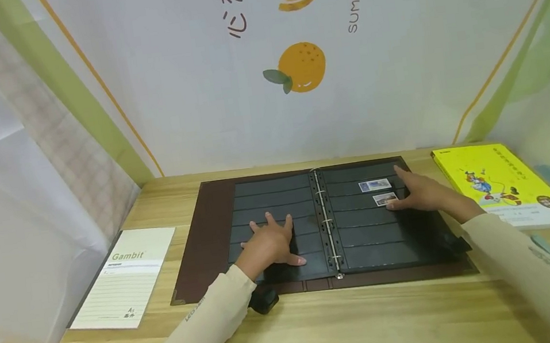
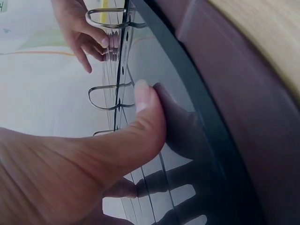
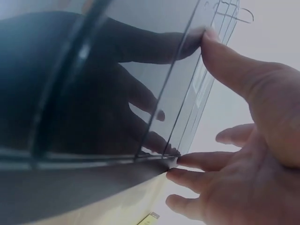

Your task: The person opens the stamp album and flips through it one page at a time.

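Note:
An open stamp album [image 1: 316, 285] with black pocket pages and metal rings lies on the table. Spread over its left page [image 1: 277, 185] is my left hand [image 1: 269, 244], its thumb and fingertips resting on the glossy strips. Two small stamps, an upper one [image 1: 375, 185] and a lower one [image 1: 385, 199], sit in the right page. My right hand [image 1: 422, 191] is at that page's outer side, its thumb touching the page beside the lower stamp. In the right wrist view the right hand [image 3: 248, 154] has loosely extended fingers near the page edge.
A white Gambit notepad [image 1: 122, 278] lies left of the album. To the right lies a yellow book [image 1: 501, 182], partly behind my right forearm. A white printed cloth [image 1: 204, 105] hangs behind the wooden table [image 1: 347, 324].

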A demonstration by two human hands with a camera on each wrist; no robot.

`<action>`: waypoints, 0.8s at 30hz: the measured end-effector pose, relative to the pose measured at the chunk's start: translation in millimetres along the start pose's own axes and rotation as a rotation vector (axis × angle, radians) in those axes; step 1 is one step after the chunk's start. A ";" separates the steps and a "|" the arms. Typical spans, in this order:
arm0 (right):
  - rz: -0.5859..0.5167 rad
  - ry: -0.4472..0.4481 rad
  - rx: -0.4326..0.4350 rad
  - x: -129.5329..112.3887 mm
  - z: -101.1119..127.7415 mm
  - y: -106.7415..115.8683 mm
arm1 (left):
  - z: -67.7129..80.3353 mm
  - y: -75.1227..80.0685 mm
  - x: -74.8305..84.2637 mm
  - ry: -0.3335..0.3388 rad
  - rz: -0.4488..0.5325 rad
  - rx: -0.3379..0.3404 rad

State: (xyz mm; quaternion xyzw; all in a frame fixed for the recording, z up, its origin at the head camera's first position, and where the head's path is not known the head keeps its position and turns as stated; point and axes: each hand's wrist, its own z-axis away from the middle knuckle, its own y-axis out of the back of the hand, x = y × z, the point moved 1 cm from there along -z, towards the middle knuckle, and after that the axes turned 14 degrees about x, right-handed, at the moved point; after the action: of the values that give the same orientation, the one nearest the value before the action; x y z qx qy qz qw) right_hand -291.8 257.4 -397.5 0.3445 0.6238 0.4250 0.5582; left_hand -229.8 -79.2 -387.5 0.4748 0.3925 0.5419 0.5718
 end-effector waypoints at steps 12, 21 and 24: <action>-0.019 0.028 0.104 -3.4 -2.0 -4.5 | 1.5 -5.3 -0.5 0.007 -0.029 0.004; -0.050 0.050 0.338 -2.2 -6.2 7.4 | -1.4 -0.8 4.6 0.017 -0.059 -0.014; -0.078 0.026 0.361 -4.9 -5.5 13.4 | -0.5 -1.6 4.1 0.024 -0.057 -0.010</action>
State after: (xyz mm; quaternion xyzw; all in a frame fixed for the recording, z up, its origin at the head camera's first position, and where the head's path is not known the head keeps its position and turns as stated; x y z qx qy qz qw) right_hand -297.1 257.6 -383.1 0.4094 0.7099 0.2885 0.4951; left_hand -229.4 -75.0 -388.9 0.4539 0.4099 0.5332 0.5845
